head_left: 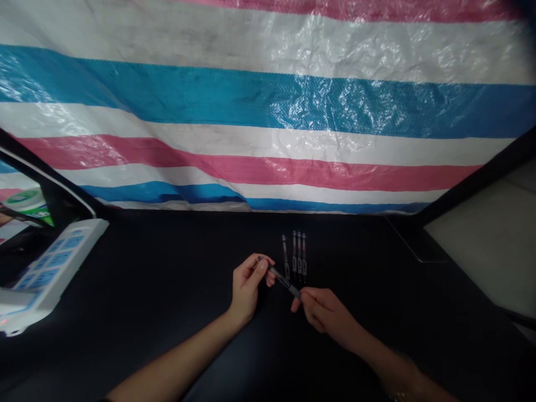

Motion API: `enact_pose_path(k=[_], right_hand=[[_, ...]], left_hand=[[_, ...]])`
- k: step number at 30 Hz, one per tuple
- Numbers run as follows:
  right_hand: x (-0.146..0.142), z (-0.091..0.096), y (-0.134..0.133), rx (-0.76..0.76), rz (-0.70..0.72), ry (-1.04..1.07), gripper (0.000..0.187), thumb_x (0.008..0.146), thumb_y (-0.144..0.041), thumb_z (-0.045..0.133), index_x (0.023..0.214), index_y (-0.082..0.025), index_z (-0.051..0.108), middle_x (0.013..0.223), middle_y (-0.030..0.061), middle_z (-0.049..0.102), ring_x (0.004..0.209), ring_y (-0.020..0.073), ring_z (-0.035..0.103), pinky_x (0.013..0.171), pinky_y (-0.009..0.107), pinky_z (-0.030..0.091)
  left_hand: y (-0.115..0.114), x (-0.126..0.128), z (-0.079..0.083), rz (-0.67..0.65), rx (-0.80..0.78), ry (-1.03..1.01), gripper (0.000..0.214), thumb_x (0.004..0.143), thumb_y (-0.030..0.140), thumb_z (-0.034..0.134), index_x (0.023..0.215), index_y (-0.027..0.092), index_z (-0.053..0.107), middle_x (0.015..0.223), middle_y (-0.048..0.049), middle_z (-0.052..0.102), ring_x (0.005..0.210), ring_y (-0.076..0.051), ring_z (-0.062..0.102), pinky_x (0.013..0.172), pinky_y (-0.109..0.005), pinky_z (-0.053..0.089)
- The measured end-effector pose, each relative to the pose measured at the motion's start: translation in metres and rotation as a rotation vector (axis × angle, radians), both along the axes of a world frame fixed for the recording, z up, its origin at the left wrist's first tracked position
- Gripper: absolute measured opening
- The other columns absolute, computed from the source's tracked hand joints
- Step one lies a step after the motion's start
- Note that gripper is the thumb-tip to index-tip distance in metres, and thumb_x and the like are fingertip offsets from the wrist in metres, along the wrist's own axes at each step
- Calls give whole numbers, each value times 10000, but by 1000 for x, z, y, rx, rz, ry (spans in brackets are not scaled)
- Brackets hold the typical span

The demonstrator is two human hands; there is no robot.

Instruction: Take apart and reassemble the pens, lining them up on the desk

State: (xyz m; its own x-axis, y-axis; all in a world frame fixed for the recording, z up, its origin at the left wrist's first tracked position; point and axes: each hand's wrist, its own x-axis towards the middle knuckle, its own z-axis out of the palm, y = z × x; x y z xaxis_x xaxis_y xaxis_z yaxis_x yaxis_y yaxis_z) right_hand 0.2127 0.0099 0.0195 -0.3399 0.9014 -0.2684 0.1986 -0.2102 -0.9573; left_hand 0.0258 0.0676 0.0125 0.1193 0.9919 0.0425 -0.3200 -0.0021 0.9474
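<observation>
Left hand (248, 289) and right hand (324, 310) both closed on a clear pen (281, 277) — one at each end. Four more pens (295, 254) lie side by side just beyond, on the black desk (355, 251).

Surface: black tabletop (360, 262)
Far centre: four clear-barrelled pens (298, 254), lying parallel, side by side
Left edge: white power strip (58, 262) with blue sockets

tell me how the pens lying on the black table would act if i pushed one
The pens look slim and round, so one would probably roll on the black table when pushed. Their clear-looking barrels suggest light, stiff plastic, unlikely to flex. The pen between the left hand and right hand looks similar.
</observation>
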Motion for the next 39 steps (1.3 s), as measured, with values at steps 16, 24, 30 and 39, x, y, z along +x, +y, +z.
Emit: enact_pose_path(k=[16,24,30,39], right_hand=[[3,1,2,-78,27,86,419,930,-516,448,807,-156,624,471,-65,407,384,76,312,410,216,238],[3,-2,4,-272,84,291,465,884,-596,484,905,-148,603,452,-91,397,329,62,275,356,201,210],[-5,10,0,222,-44,-165,316,939,-412,469,792,-173,614,605,-26,475,551,106,430,540,235,337],[-1,-7,5,-123,27,161,457,878,-590,464,812,-148,560,433,-96,384,326,53,263,349,193,185]], left_hand=[[-1,2,5,-53,33,42,308,848,435,640,839,127,653,595,-9,626,531,-114,556,554,-228,457],[0,2,6,-65,41,81,291,867,429,615,814,144,639,562,16,565,518,-107,510,551,-222,411],[-1,2,8,-79,72,128,299,862,445,615,835,149,647,524,41,487,498,-99,433,524,-220,348],[3,4,2,-192,39,105,331,893,466,563,925,146,640,573,36,469,532,-110,434,556,-236,359]])
